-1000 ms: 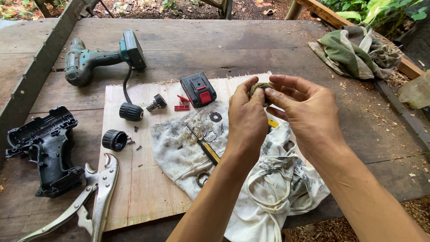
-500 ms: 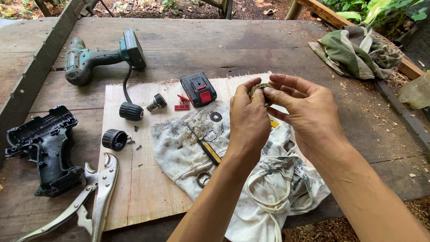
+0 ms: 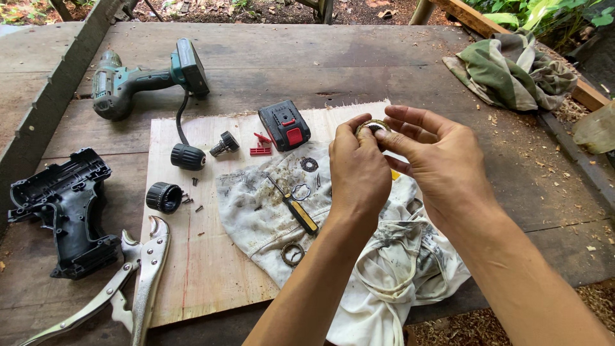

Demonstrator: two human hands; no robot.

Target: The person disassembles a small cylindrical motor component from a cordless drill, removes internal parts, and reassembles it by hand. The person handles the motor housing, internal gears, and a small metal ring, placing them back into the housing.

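Both hands are raised together over the far edge of the plywood board (image 3: pixel 192 275), which lies on the weathered wooden surface (image 3: pixel 359 57). Between them sits a small metal ring (image 3: pixel 373 126), brass-toned at its rim. The left hand (image 3: pixel 359 170) pinches it from the near-left side, thumb and forefinger closed on its edge; the right hand (image 3: pixel 442 163) comes in from the right, its fingertips (image 3: pixel 384 136) pressed against the ring's other side, the remaining fingers fanned loosely outward. So each grip is closed down to the ring's width, and the ring sits right at the fingertips, not in either palm.

Under the hands lies a dirty white cloth (image 3: pixel 269 211) that hangs over the near edge of the surface. On it rest a small yellow-handled screwdriver (image 3: pixel 293 205), a wire clip ring (image 3: pixel 302 191), a dark toothed washer (image 3: pixel 309 164) and a round gear ring (image 3: pixel 293 254). At the board's far edge are a black-and-red battery pack (image 3: pixel 284 124) and a small red plastic part (image 3: pixel 261 145); toward its left edge, a black drill chuck (image 3: pixel 188 156) and a black collar (image 3: pixel 164 197). Locking pliers (image 3: pixel 128 282) lie across the board's near-left corner. A black drill housing half (image 3: pixel 64 211) lies at the left edge of the surface, a teal cordless drill (image 3: pixel 141 80) toward the far-left corner, and a camouflage cloth (image 3: pixel 512 70) at the far-right corner.
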